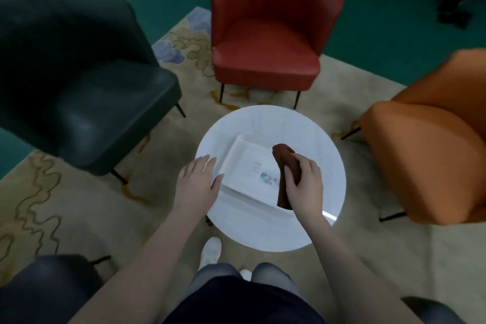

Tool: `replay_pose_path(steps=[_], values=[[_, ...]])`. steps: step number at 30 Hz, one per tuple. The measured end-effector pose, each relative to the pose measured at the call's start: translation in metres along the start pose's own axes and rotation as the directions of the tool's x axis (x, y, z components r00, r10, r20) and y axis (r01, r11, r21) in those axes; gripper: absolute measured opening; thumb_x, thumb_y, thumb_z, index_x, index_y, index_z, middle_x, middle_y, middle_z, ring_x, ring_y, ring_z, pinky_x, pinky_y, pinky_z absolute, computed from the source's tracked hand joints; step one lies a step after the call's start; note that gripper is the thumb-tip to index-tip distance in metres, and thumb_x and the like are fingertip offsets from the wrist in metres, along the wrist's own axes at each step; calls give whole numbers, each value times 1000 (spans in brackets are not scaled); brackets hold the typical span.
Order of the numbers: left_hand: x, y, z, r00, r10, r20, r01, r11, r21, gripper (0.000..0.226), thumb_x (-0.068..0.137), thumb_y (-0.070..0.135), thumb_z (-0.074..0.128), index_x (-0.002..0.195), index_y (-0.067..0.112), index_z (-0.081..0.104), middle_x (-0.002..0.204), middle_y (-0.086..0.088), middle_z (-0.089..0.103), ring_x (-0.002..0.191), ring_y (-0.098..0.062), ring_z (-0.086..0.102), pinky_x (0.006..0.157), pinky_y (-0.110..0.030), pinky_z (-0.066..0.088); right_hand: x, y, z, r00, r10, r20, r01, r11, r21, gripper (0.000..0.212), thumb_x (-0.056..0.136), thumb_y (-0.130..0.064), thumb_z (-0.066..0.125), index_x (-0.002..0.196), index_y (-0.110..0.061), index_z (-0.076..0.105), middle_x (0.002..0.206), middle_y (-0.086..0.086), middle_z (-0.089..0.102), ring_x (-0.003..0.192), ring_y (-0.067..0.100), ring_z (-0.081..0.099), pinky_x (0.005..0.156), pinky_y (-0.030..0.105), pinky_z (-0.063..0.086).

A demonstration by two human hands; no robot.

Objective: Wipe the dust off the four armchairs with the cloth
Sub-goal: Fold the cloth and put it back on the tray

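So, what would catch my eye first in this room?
Probably the red armchair straight ahead, with an orange armchair on the right and a dark green armchair on the left, all standing around a round white table. Over that table the right hand grips a brown cloth, and the left hand is open beside it.

I read the table (263, 229) as white. Beyond it, a red armchair (265, 42); left of it, a dark green armchair (86, 102); right of it, an orange armchair (426, 144). Over it, a brown cloth (282, 158); under it, a beige rug (65, 205) with ochre squiggles.
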State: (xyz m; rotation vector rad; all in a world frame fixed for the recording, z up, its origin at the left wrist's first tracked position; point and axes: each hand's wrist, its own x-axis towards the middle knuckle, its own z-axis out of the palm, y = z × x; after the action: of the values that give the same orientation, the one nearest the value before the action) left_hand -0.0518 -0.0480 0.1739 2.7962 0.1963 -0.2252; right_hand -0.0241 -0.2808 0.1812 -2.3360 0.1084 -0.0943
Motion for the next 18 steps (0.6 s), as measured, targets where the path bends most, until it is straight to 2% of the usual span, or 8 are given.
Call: replay_pose_path(steps=[4,11,15,18], values=[[40,1,-7,990,136,34,-137,991,5,51,103,40,41,148,17,41,155,-2,39,143,-21,33,117,-38,22,9,-9,6,993,79,-91,-84,995,-55,33,99,-20,55,132,-14,55,128,4,57,118,24,49,95,25,36],[88,12,-3,940,324,109,-324,946,-11,53,104,43,34,151,19,34,158,0,34,145,-18,28,118,-33,16,23,-21,22,962,185,-202,-201,977,-64,35,97,-20,56,132,-15,55,129,3,55,121,21,47,97,22,34],[99,29,7,914,375,153,-370,927,-57,51,104,43,36,150,20,37,157,1,36,144,-19,32,118,-33,20,28,-23,26,946,232,-227,-247,968,-44,35,98,-21,56,132,-16,54,130,2,54,121,20,46,96,20,34],[102,46,14,895,410,177,-378,906,-188,48,104,40,38,148,19,41,153,2,42,139,-17,38,115,-31,26,33,-23,28,939,246,-241,-260,965,-26,36,97,-22,56,133,-17,54,130,1,55,121,19,47,98,22,37]])
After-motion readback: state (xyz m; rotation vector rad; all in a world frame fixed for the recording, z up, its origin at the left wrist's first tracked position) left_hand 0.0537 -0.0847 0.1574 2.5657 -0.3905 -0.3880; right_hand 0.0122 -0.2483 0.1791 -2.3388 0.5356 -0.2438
